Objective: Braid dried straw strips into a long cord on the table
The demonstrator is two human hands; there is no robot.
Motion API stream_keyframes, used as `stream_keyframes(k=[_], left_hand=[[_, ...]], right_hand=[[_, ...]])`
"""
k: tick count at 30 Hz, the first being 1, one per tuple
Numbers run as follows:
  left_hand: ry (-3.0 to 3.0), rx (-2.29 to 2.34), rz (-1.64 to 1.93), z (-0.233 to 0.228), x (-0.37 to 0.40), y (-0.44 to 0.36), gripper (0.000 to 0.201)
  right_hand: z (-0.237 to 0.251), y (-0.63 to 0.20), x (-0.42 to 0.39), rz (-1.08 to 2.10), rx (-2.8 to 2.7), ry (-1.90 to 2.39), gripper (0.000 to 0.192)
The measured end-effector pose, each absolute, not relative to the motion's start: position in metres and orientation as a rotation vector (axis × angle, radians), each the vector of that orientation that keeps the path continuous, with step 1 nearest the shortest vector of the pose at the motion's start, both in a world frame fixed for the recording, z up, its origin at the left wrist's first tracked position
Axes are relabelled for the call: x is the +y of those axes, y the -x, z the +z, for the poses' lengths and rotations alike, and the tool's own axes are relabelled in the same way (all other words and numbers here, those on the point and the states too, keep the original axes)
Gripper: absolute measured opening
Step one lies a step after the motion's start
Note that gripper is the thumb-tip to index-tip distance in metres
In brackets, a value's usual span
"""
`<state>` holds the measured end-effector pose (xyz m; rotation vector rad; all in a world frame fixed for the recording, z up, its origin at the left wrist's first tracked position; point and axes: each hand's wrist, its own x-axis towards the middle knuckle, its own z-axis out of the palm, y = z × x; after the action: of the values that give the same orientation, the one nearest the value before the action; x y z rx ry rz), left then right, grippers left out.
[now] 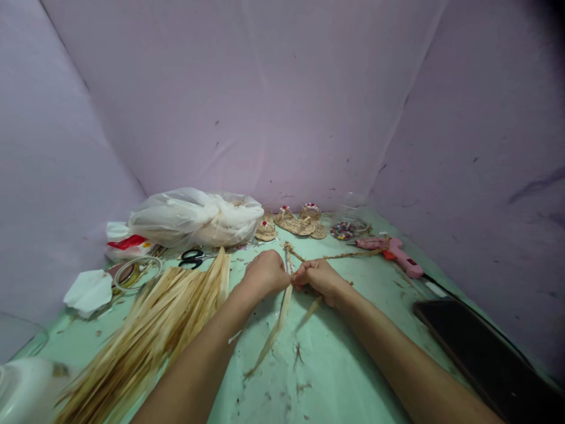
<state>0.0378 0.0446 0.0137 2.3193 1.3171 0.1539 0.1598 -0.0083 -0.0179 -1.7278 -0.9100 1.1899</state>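
My left hand point(267, 274) and my right hand point(320, 278) meet over the middle of the table, fingers closed in a pinch. Between them is a thin braid point(289, 254) of dried plant strips, its far end folded into a bend. Loose strip ends point(280, 323) hang from the pinch toward me. Another braided length point(353, 254) runs off behind my right hand to the glue gun. Left of my left forearm lies a large bundle of dried, pale husk-like strips point(176, 318). My fingertips partly hide the strips where they cross.
Small woven slippers point(293, 224) with beads stand at the back, beside colourful beads point(343, 229). A pink glue gun point(397, 254) and a dark phone-like slab point(477, 353) lie right. Leftward are a stuffed plastic bag point(176, 218), scissors point(192, 258), tape rolls point(140, 288) and a white container point(26, 388).
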Motion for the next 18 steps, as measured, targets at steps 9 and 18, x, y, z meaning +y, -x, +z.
stream_keyframes(k=[9,18], left_hand=[[-2.538,1.388,0.098,0.019,-0.012,-0.056,0.025],[-2.468,1.36,0.14,0.027,-0.005,-0.054,0.017]], right_hand=[[-0.016,-0.16,-0.012,1.373,-0.755,1.557,0.006],[-0.016,-0.167,-0.013,1.409,-0.87,1.523,0.006]])
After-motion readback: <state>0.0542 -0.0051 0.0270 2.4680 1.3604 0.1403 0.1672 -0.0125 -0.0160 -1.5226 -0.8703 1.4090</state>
